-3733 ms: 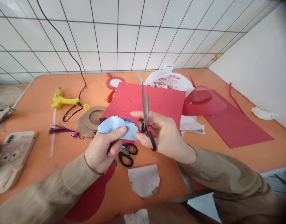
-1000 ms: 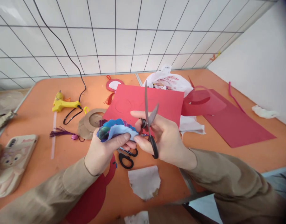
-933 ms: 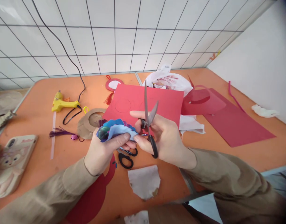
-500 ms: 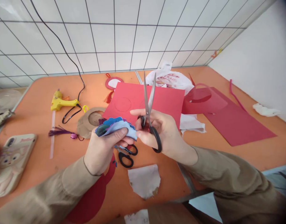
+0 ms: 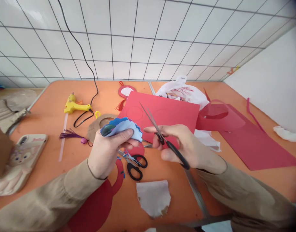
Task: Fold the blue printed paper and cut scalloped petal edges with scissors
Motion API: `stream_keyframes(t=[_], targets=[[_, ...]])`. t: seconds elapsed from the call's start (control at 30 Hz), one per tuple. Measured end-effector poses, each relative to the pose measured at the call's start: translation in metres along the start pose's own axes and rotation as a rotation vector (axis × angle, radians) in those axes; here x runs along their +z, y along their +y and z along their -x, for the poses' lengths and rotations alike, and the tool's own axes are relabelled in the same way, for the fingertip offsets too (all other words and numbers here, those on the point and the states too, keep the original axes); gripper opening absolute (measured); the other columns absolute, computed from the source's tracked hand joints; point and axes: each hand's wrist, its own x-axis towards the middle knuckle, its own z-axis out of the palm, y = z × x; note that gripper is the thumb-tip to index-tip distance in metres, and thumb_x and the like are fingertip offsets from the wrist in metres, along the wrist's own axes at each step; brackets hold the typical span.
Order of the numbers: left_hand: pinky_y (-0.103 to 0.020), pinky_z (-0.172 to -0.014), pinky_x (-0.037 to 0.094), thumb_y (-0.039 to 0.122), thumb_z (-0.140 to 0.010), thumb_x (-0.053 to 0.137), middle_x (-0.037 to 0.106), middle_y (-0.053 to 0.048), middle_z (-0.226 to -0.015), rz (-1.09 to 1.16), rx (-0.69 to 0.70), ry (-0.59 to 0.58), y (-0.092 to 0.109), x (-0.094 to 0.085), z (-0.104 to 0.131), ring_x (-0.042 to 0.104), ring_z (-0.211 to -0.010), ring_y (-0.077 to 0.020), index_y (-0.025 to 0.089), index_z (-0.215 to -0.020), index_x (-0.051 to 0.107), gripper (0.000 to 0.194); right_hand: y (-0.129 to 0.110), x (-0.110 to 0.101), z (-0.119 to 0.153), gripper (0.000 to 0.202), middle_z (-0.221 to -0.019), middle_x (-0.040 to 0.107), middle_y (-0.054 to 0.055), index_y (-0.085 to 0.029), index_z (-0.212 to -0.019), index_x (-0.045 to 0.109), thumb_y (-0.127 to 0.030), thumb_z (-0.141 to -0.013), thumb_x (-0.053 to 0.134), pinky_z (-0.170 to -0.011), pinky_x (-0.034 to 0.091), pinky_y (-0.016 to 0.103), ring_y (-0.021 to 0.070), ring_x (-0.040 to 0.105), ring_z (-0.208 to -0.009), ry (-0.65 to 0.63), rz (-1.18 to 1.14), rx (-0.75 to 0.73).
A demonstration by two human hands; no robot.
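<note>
My left hand (image 5: 103,154) pinches a folded, scalloped-edged blue piece (image 5: 125,130) between thumb and fingers; its outer side is light blue, with darker blue and green inside. I cannot tell whether it is paper or cloth. My right hand (image 5: 190,145) holds black-handled scissors (image 5: 175,150), blades slightly apart and pointing up and to the left, clear of the blue piece. Below the hands, a second pair of scissors (image 5: 135,174) lies on the table among small blue scraps. Behind them is a red sheet (image 5: 162,111) with drawn circles.
A yellow glue gun (image 5: 76,107), a purple tassel (image 5: 70,134) and a phone (image 5: 24,161) lie to the left. Brown cardboard (image 5: 93,129) sits behind my left hand. A white plastic bag (image 5: 184,91) and another red sheet (image 5: 254,141) lie at the right. A pale scrap (image 5: 154,198) is in front.
My right hand has moved away from the blue piece to the right. The scissors have tilted left, with their blades closer together. The left hand keeps its hold; the view has shifted slightly.
</note>
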Motion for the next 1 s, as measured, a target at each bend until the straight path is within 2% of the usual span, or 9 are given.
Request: stream_keyframes(t=[0.1, 0.23, 0.43, 0.63, 0.87, 1.0], targets=[[-0.018, -0.049, 0.051, 0.019, -0.071, 0.078, 0.071, -0.003, -0.064, 0.032, -0.005, 0.014, 0.003, -0.001, -0.001, 0.065, -0.055, -0.0126, 0.015, -0.068, 0.072, 0.008, -0.002, -0.004, 0.000, 0.046, -0.077, 0.064, 0.005, -0.016, -0.097, 0.068, -0.057, -0.077, 0.069, -0.061, 0.050, 0.030, 0.0163, 0.057, -0.064, -0.056, 0.040, -0.026], [-0.017, -0.051, 0.051, 0.018, -0.073, 0.077, 0.071, -0.002, -0.066, 0.062, -0.005, 0.000, 0.004, -0.002, -0.002, 0.067, -0.058, -0.0124, 0.015, -0.069, 0.073, 0.007, -0.002, 0.000, -0.001, 0.050, -0.080, 0.060, 0.004, -0.016, -0.095, 0.066, -0.063, -0.078, 0.065, -0.062, 0.048, 0.027, 0.0168, 0.055, -0.069, -0.156, 0.049, 0.007], [-0.016, -0.054, 0.052, 0.020, -0.075, 0.076, 0.071, -0.002, -0.066, 0.098, -0.031, -0.048, 0.002, -0.005, -0.003, 0.067, -0.062, -0.0121, 0.016, -0.070, 0.073, 0.007, -0.002, 0.009, -0.001, 0.054, -0.071, 0.059, 0.002, -0.017, -0.091, 0.068, -0.068, -0.077, 0.063, -0.057, 0.044, 0.027, 0.0156, 0.053, -0.063, -0.141, 0.058, 0.004], [-0.017, -0.051, 0.050, 0.018, -0.074, 0.075, 0.067, -0.001, -0.061, 0.099, -0.051, -0.036, 0.003, -0.004, -0.004, 0.063, -0.057, -0.0119, 0.017, -0.065, 0.069, 0.011, -0.007, 0.009, -0.001, 0.049, -0.065, 0.059, 0.002, -0.018, -0.074, 0.063, -0.066, -0.079, 0.062, -0.057, 0.047, 0.028, 0.0152, 0.054, -0.060, -0.118, 0.016, 0.053], [-0.018, -0.050, 0.048, 0.017, -0.075, 0.072, 0.064, -0.001, -0.059, 0.062, -0.034, -0.055, 0.005, -0.003, -0.003, 0.061, -0.057, -0.0115, 0.017, -0.062, 0.066, 0.014, -0.001, 0.008, -0.001, 0.043, -0.076, 0.064, 0.005, -0.016, -0.091, 0.066, -0.058, -0.081, 0.063, -0.057, 0.049, 0.028, 0.0172, 0.058, -0.066, -0.149, -0.018, 0.061], [-0.020, -0.051, 0.049, 0.019, -0.073, 0.074, 0.066, -0.002, -0.060, 0.057, -0.028, -0.045, 0.004, -0.004, -0.003, 0.062, -0.057, -0.0133, 0.017, -0.064, 0.067, 0.011, -0.001, 0.004, -0.001, 0.041, -0.075, 0.063, 0.004, -0.015, -0.088, 0.065, -0.055, -0.080, 0.065, -0.060, 0.049, 0.027, 0.0162, 0.056, -0.066, -0.191, -0.014, 0.080]])
